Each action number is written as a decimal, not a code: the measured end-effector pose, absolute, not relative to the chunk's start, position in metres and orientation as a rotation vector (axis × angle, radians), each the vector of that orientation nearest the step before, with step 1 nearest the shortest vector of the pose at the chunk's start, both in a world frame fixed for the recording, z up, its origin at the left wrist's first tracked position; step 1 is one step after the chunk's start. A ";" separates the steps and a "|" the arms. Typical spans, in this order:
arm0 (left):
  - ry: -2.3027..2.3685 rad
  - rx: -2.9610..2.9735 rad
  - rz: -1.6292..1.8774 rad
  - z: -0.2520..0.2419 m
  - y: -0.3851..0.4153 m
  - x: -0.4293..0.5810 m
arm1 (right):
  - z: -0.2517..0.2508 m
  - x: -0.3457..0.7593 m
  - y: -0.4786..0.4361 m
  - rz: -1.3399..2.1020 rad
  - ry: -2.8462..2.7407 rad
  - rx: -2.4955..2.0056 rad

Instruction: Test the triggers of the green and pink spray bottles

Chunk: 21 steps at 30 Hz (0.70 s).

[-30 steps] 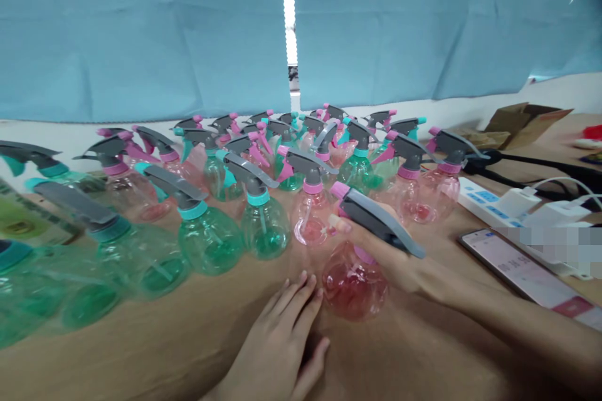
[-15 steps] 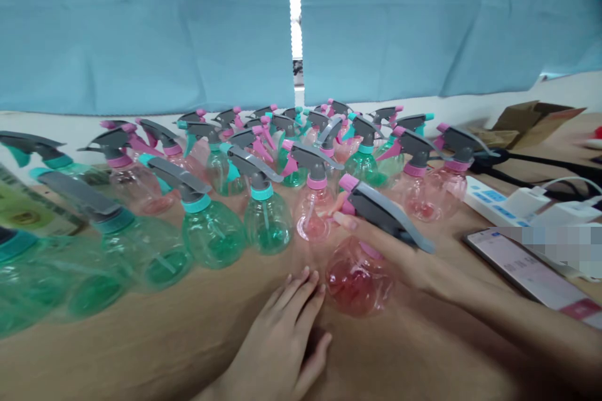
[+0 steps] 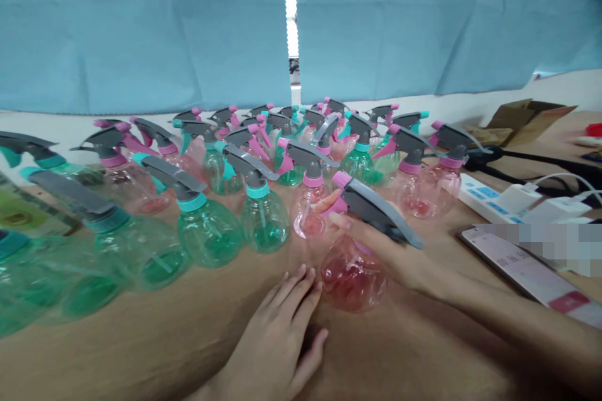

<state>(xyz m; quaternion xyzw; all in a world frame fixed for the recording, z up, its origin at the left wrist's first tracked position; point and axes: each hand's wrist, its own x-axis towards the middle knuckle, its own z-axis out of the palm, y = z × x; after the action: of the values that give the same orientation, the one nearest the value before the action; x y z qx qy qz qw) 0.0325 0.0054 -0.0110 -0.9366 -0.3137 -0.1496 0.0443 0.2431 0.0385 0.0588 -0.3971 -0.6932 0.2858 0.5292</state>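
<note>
My right hand is wrapped around the neck of a pink spray bottle with a grey and pink trigger head. The bottle stands on the brown table, just in front of the crowd of bottles. My left hand lies flat on the table with fingers stretched out, its fingertips beside the bottle's base. It holds nothing.
Several green and pink spray bottles fill the table's left and back. A phone, a white power strip with cables and a cardboard box lie to the right. Blue curtains hang behind.
The view shifted slightly. My right hand has kept hold of the pink bottle and nudged it a little toward the other bottles. My left hand has stayed flat in place.
</note>
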 end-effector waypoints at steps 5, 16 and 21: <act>-0.926 -2.841 -0.464 -0.010 0.005 0.033 | 0.060 0.244 0.038 0.663 -1.670 -0.980; -0.921 -2.845 -0.464 -0.010 0.005 0.033 | 0.061 0.244 0.036 0.681 -1.655 -0.997; -0.920 -2.855 -0.476 -0.011 0.005 0.033 | 0.055 0.244 0.039 0.744 -1.612 -0.993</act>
<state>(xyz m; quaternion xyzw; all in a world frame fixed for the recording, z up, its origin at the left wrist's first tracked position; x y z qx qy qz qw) 0.0325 0.0055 -0.0109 -0.9388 -0.3024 -0.1564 0.0521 0.2435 0.0391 0.0551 -0.4151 -0.6740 0.3112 0.5259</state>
